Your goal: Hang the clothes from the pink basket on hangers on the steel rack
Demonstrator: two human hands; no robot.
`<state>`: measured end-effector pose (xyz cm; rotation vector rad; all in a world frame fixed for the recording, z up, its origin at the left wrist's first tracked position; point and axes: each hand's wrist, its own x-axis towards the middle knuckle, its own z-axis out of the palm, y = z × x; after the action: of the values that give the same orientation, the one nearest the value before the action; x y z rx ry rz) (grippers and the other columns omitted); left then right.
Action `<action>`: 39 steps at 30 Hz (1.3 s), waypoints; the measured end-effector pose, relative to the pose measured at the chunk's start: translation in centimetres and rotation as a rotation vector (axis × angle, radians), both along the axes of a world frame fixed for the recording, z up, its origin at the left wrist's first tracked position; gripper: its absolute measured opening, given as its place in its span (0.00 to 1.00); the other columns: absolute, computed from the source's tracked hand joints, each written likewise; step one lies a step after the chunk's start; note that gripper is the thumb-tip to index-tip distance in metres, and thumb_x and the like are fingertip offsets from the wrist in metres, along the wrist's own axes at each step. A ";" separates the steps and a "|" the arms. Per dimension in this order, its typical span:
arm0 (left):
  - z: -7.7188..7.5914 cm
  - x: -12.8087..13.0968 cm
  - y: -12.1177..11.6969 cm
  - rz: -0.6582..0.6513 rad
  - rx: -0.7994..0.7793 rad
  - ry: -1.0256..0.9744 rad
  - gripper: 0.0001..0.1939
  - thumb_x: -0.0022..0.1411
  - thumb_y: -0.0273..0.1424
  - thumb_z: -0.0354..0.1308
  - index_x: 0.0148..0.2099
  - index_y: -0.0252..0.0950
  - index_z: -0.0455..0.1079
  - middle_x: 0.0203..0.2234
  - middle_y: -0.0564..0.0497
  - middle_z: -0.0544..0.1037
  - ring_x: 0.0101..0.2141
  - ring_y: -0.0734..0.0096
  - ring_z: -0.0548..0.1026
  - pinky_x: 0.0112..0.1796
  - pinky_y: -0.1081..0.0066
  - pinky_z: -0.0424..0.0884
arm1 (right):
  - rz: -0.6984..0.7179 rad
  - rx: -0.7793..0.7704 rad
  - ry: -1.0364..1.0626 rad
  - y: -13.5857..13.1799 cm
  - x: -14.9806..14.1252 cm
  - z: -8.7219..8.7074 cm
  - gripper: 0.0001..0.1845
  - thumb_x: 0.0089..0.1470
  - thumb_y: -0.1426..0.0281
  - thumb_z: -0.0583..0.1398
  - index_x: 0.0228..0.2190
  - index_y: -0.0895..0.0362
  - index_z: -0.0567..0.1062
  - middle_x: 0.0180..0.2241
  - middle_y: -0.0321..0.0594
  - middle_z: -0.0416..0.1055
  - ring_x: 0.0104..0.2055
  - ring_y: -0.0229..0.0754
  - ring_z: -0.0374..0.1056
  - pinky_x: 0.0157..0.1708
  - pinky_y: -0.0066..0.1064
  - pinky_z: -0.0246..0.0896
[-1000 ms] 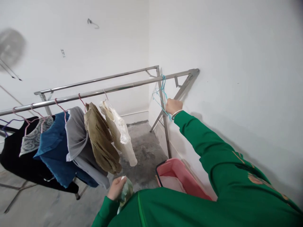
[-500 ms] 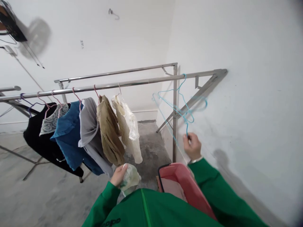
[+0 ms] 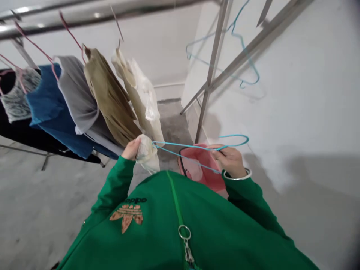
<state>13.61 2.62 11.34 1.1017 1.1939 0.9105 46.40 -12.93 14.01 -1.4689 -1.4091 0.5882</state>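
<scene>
My left hand is closed on a bunched, pale whitish cloth, whose kind of garment I cannot make out. In my right hand is a light blue clothes hanger, gripped near its neck with the hook curving out to the right. The hanger lies nearly level in front of my chest. Its left end meets the pale cloth beside my left fingers; whether it is inside the cloth or only against it I cannot tell.
Several garments, among them a brown shirt and a cream garment, hang from a metal rail. Another blue hanger hangs by the right wall near the rack's leg. A pink basket with cloth inside stands below.
My right hand has brought the blue hanger down and left, away from the hanging one, to the cloth in my left hand. The view has tilted down.
</scene>
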 end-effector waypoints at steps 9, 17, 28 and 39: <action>-0.1 -0.5 -0.4 -0.148 0.040 0.118 0.35 0.46 0.59 0.60 0.37 0.29 0.74 0.25 0.47 0.78 0.31 0.63 0.76 0.36 0.66 0.73 | 0.180 0.057 -0.030 0.4 -3.8 -0.8 0.10 0.55 0.68 0.58 0.32 0.55 0.80 0.32 0.40 0.78 0.38 0.43 0.74 0.43 0.36 0.69; 1.5 3.6 -4.1 -0.607 0.443 0.894 0.17 0.66 0.41 0.49 0.35 0.33 0.71 0.25 0.47 0.74 0.31 0.61 0.73 0.35 0.67 0.65 | 0.282 0.047 -0.014 3.5 -9.5 -4.6 0.14 0.58 0.64 0.55 0.32 0.57 0.79 0.35 0.42 0.78 0.38 0.41 0.74 0.40 0.33 0.70; 2.0 3.2 -3.7 -0.602 0.754 1.265 0.11 0.65 0.28 0.47 0.41 0.36 0.71 0.38 0.43 0.74 0.41 0.59 0.72 0.39 0.64 0.66 | 0.198 0.201 -0.054 6.3 -9.6 -4.7 0.12 0.59 0.63 0.56 0.32 0.56 0.76 0.31 0.40 0.76 0.34 0.39 0.72 0.37 0.32 0.70; 1.9 0.9 -2.8 -0.361 0.783 1.133 0.14 0.66 0.36 0.44 0.38 0.36 0.69 0.34 0.44 0.77 0.37 0.62 0.74 0.34 0.69 0.65 | 0.617 0.221 -0.501 5.7 -12.7 -10.3 0.15 0.59 0.72 0.52 0.48 0.60 0.68 0.50 0.51 0.70 0.51 0.44 0.68 0.46 0.37 0.68</action>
<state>14.49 -0.16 13.25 2.5829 1.4370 0.4069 33.67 -7.23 3.69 -1.0257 -2.2772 0.4219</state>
